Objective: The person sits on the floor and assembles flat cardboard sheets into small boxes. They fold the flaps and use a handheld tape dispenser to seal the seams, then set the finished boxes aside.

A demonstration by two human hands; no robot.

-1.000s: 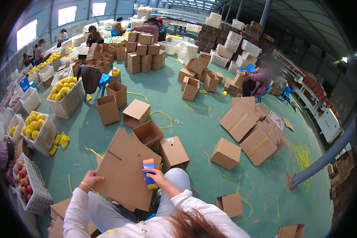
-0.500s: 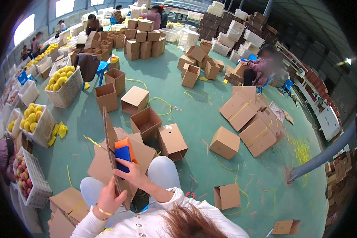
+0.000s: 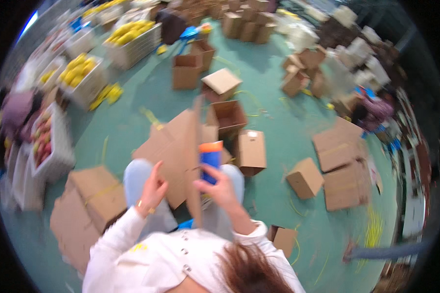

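Across the green floor cardboard boxes lie scattered, all told here relative to the big flattened cardboard sheet that stands on edge over the person's lap. Beyond the sheet's top sit an open empty box and, farther off, a box with a loose flap. Just to its right rests a closed small box, and well to the right lies a stack of flat cartons, with a single tilted box between. Left of the sheet, white crates of yellow fruit and a crate of reddish fruit line the floor; below and left of it lies another pile of flattened cardboard.

The sheet is held upright, its edge turned toward the camera, which seems meant to give both hands reach to a fold or seam. The left hand presses against the sheet's left face, fingers spread and thumb up, bracing rather than gripping; the forearm in a white sleeve rises from the lower edge. The right hand is closed around a blue tape dispenser with an orange top, lifted against the sheet's right edge, wrist cocked upward. Motion blur softens the picture, so whether the dispenser touches the cardboard cannot be told.
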